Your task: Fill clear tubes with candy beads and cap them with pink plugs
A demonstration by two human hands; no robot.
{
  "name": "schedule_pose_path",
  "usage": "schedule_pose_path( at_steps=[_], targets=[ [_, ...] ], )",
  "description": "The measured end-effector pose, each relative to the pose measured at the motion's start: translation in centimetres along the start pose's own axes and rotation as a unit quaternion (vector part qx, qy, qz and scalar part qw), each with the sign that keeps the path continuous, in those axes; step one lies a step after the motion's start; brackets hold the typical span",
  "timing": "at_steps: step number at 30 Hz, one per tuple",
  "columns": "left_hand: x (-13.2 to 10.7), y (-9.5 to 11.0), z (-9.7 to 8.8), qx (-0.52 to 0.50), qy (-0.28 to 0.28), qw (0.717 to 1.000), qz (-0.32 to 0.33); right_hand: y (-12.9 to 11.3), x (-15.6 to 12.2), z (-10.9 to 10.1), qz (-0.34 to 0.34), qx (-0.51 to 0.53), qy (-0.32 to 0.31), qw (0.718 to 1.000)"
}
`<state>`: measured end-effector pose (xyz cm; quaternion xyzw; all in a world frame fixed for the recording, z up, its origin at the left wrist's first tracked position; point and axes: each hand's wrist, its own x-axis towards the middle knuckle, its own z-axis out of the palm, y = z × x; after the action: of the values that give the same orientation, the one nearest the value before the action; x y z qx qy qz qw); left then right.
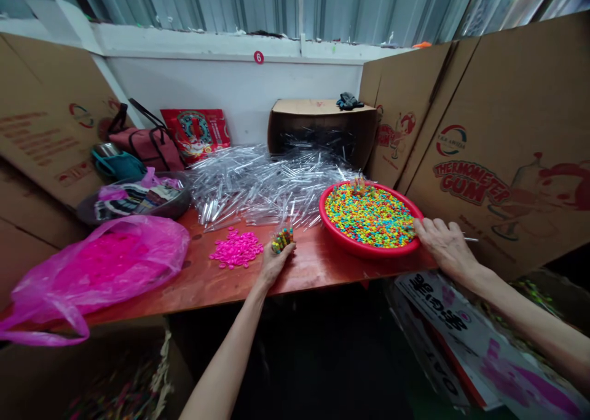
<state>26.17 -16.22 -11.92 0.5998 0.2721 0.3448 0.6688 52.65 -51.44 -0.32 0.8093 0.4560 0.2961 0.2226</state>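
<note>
The left hand (275, 265) is closed around a bunch of clear tubes packed with coloured pellets (283, 240), held upright near the desk's front edge, which keeps them off the wood; the right hand (445, 248) curls over the rim of the red basin (369, 253), its fingertips by the multicoloured pellets (369, 216); a thin rod (471, 239) shows past it, though whether it is gripped I cannot tell.

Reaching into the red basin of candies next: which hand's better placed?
Right, probably. The right hand rests at the rim of the red basin, fingertips beside the candies, and it's empty. The left hand sits farther off, gripping some filled tubes.
</note>
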Motion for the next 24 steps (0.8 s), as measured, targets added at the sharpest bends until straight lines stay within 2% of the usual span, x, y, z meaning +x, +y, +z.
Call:
schedule_pose_path(
  at_steps=[3, 5, 6, 7, 9, 11, 13, 15, 17, 20, 22, 23, 24],
  targets=[
    [0.0, 0.0, 0.0, 0.011, -0.001, 1.000, 0.011, 0.8, 1.0, 0.5, 0.021, 0.104, -0.015, 0.994],
    [0.0, 0.1, 0.0, 0.013, -0.002, 1.000, 0.011, 1.3, 2.3, 0.7, 0.057, 0.266, -0.008, 0.962],
    [0.0, 0.2, 0.0, 0.011, 0.000, 1.000, 0.009, 1.4, 3.1, 0.7, 0.076, 0.364, -0.005, 0.928],
    [0.0, 0.2, 0.0, 0.009, 0.001, 1.000, 0.006, 1.4, 3.9, 0.7, 0.095, 0.463, -0.003, 0.881],
    [-0.1, 0.3, 0.1, 0.004, 0.003, 1.000, -0.003, 0.8, 5.5, 0.4, 0.131, 0.630, -0.002, 0.766],
    [-0.1, 0.4, 0.2, 0.000, 0.002, 1.000, -0.006, -0.3, 6.7, -0.1, 0.156, 0.735, 0.004, 0.660],
    [-0.2, 0.4, 0.2, 0.001, 0.001, 1.000, -0.001, -1.5, 7.4, -0.7, 0.157, 0.795, 0.015, 0.586],
    [-0.1, 0.4, 0.2, 0.003, 0.003, 1.000, 0.002, -2.4, 7.8, -1.2, 0.153, 0.824, 0.023, 0.545],
    [-0.1, 0.3, 0.2, 0.003, 0.006, 1.000, 0.000, -2.9, 8.0, -1.5, 0.155, 0.838, 0.023, 0.523],
    [0.0, 0.3, 0.2, 0.000, 0.008, 1.000, -0.004, -2.9, 8.2, -1.6, 0.154, 0.839, 0.015, 0.521],
    [0.0, 0.4, 0.3, -0.001, 0.009, 1.000, -0.005, -2.5, 8.2, -1.5, 0.147, 0.828, 0.024, 0.541],
    [0.0, 0.4, 0.3, -0.001, 0.010, 1.000, -0.005, -2.2, 8.1, -1.5, 0.141, 0.814, 0.027, 0.563],
    [0.0, 0.5, 0.3, -0.001, 0.011, 1.000, -0.006, -1.8, 8.0, -1.5, 0.134, 0.790, 0.026, 0.597]
  ],
)
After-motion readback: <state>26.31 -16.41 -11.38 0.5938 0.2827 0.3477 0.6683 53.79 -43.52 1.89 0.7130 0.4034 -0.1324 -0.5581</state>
